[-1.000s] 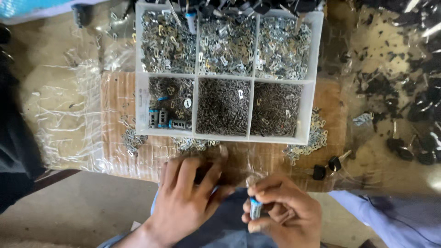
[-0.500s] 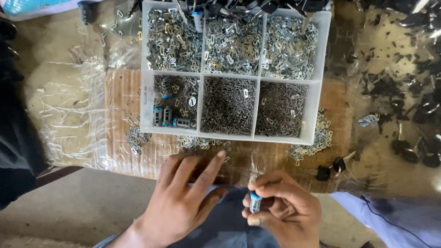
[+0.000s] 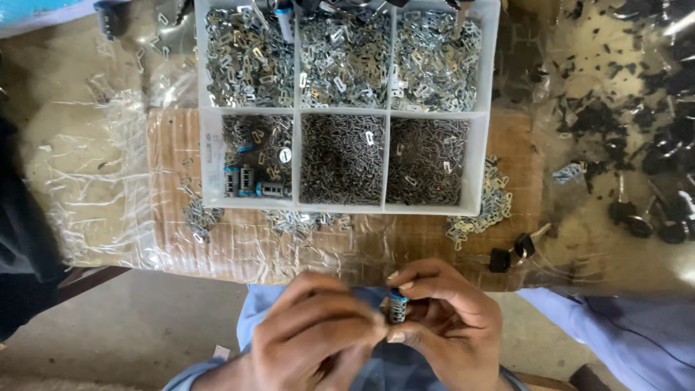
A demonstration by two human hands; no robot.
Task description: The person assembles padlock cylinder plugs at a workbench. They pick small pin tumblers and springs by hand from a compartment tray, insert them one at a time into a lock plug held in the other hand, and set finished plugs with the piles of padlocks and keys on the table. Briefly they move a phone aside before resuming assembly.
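Spreading across most of the view, a bench (image 3: 87,181) under crinkled clear plastic sheet (image 3: 94,195). Standing on it, a white divided tray (image 3: 347,208) with six compartments of small metal parts, a few small cylinders (image 3: 250,187) in the lower left one. Scattered loose beside the tray, more metal clips (image 3: 481,210); further right, black keys (image 3: 510,253). Below the bench edge, both hands close together, palms turned inward. Left hand (image 3: 315,337) curled, fingers bent toward the right, nearly touching it. Right hand (image 3: 449,329) cupped, fingers pinched on a small blue-capped cylinder (image 3: 397,307), held upright between the two hands.
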